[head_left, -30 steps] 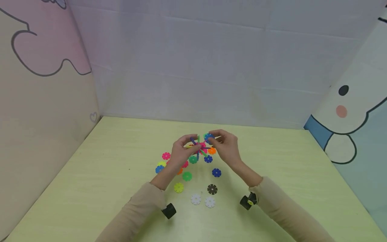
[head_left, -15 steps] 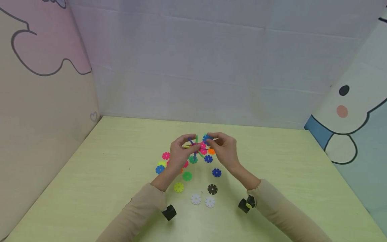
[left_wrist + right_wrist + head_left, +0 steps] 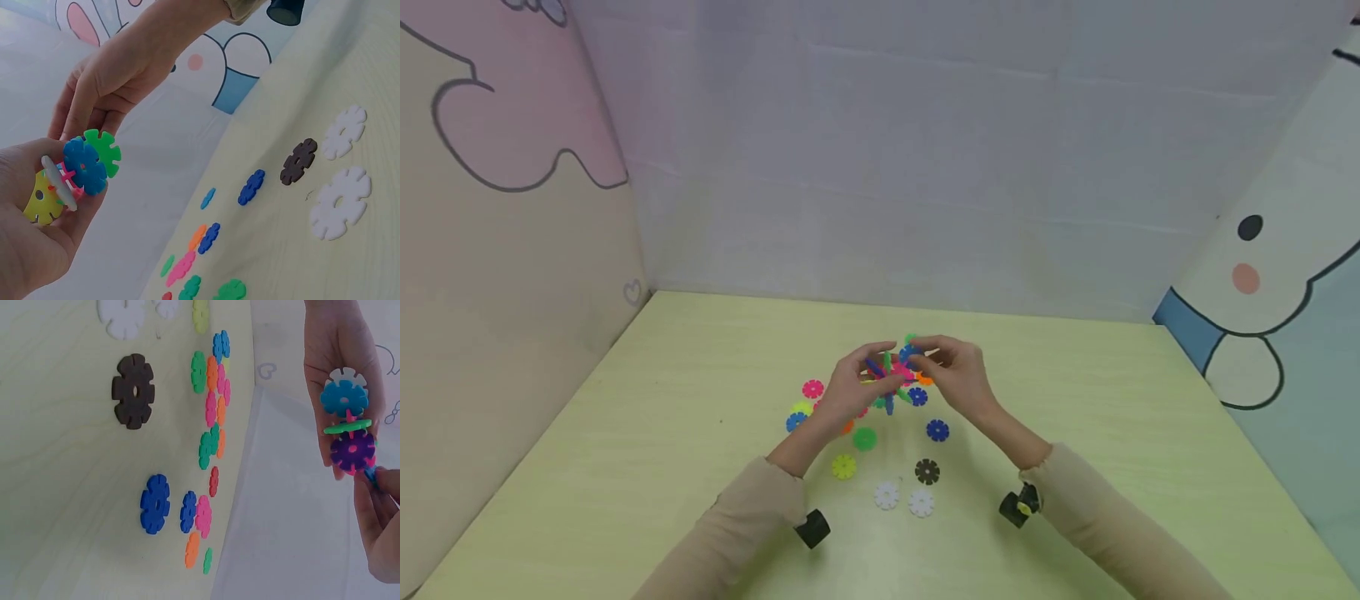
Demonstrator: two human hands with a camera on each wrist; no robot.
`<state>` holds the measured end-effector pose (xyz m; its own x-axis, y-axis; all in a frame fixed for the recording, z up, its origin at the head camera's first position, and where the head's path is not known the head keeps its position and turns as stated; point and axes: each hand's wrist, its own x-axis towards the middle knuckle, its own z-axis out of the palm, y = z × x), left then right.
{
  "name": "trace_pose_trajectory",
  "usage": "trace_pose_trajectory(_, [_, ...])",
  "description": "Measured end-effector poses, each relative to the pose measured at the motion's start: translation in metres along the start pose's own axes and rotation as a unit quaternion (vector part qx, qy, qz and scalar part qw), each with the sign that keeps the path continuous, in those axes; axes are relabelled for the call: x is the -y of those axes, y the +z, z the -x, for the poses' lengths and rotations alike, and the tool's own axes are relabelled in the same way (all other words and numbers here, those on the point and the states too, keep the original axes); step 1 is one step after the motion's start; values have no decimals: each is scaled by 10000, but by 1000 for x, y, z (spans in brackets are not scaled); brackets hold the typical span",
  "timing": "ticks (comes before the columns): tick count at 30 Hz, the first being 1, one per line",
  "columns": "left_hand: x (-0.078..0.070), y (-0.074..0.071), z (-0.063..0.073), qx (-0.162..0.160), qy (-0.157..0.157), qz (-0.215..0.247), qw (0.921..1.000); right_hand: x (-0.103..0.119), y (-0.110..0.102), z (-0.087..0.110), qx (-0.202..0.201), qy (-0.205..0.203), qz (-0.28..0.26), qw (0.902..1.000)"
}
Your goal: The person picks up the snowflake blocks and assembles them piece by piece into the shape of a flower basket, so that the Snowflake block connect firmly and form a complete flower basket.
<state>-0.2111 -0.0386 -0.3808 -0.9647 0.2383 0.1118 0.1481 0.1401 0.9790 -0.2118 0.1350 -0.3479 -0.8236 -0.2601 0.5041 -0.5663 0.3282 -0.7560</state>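
My left hand (image 3: 850, 390) holds a cluster of interlocking snowflake discs (image 3: 352, 449), raised over the table. Purple, green, light blue and white discs stand out from its pink middle at different angles. Between the thumb and fingers of my right hand (image 3: 961, 377) is a blue snowflake disc (image 3: 910, 357), right at the cluster's edge. In the right wrist view, this disc shows nearly edge-on beside the purple one. The left wrist view shows yellow, blue and green discs of the cluster against my left fingers. Part of the cluster is hidden behind the left thumb.
Several loose discs lie on the pale table (image 3: 1075, 400) under the hands. Nearest are two white discs (image 3: 921, 502), with a brown disc (image 3: 927, 471) and dark blue disc (image 3: 937, 430) beyond. A yellow disc (image 3: 844, 467) lies left. Walls enclose the back and sides.
Both hands have come down slightly. The right hand has brought the blue disc a little left, closer to the cluster, which has turned slightly in the left hand.
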Motion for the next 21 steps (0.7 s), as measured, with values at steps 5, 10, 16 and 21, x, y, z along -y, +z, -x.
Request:
trace_pose_trajectory(5, [12,-3,0,-139,2,-53,9999,-35,-14,-7,366,200,483,9980])
trace_pose_trajectory(10, [15,-8,1,-210,-109,-44,9997,-82,-42,-13,776,1188,1373,9803])
trace_pose_trajectory(16, [19,-11,2,-23,-229,3,9997,-125,-56,-11,1479,2091,1772,9503])
trace_pose_trajectory(21, [19,-12,2,295,-265,273,9988,-136,-55,-10,1541,2595,1882,9346])
